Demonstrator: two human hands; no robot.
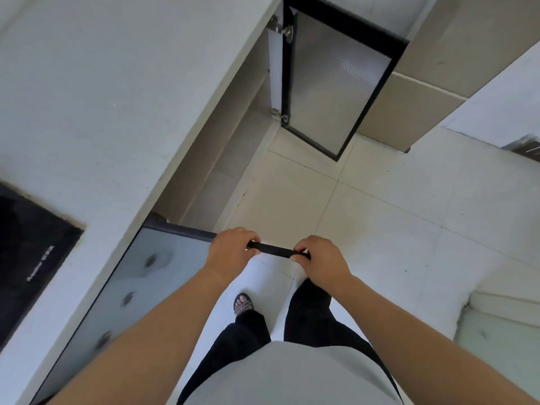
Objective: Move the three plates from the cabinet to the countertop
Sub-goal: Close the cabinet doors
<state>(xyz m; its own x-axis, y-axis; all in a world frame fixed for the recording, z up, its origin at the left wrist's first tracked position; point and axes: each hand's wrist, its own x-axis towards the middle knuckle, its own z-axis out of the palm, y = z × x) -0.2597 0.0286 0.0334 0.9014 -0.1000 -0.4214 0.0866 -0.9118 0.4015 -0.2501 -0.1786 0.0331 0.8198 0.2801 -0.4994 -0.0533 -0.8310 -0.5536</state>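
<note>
I look straight down at an open under-counter cabinet below a white countertop. Both hands grip the black top edge of the near frosted-glass cabinet door, which is swung open. My left hand holds it nearer the counter. My right hand holds its outer end. A second frosted-glass door stands open at the far side. Inside the cabinet I see only bare shelf edges; no plates show in this view.
A black cooktop is set into the countertop at the left. Pale tiled floor spreads to the right. My legs in black trousers and a sandalled foot stand beside the near door. A white ledge lies at the right.
</note>
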